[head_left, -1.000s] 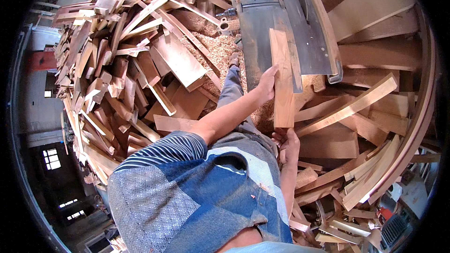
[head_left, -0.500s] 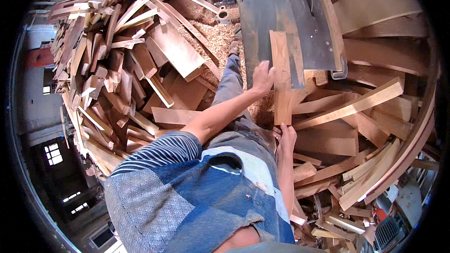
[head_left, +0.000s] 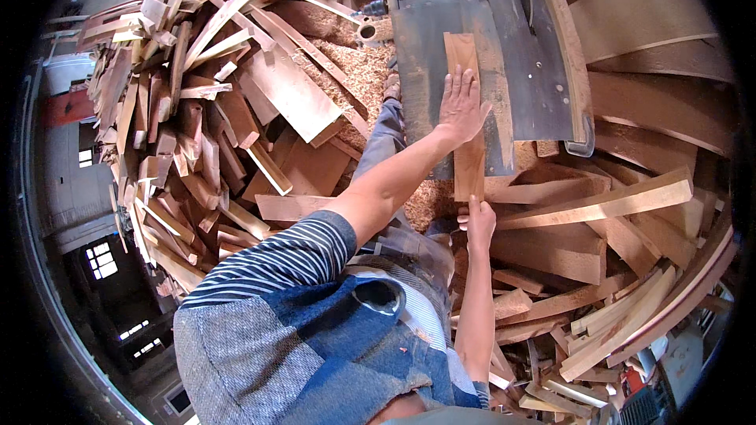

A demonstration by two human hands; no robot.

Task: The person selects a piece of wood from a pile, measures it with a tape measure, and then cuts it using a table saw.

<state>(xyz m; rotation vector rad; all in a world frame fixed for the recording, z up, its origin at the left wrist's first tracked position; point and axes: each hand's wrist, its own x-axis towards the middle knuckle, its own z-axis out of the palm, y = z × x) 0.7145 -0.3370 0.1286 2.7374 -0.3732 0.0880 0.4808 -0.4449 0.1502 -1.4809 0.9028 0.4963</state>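
My left hand [head_left: 462,104] lies flat, fingers spread open, pressing down on a narrow wooden board [head_left: 466,114] that rests lengthwise on the dark metal table of a saw [head_left: 504,71]. My palm covers the middle of the board; the far end of the board reaches out beyond my fingertips, and the near end hangs off the table edge toward me. My right hand [head_left: 478,223] is at that near end, fingers closed around the board's end, gripping it from below and behind. The two hands are well apart along the board's length. Just to the right of my left hand, a curved slot runs in the table top. To the left of my left arm, sawdust [head_left: 358,79] covers the ground, and beyond it rises a big heap of offcut planks [head_left: 197,110]. To the right of my right hand lie longer stacked timbers [head_left: 598,205]. My striped sleeve [head_left: 276,256] and blue apron [head_left: 339,346] fill the near foreground.
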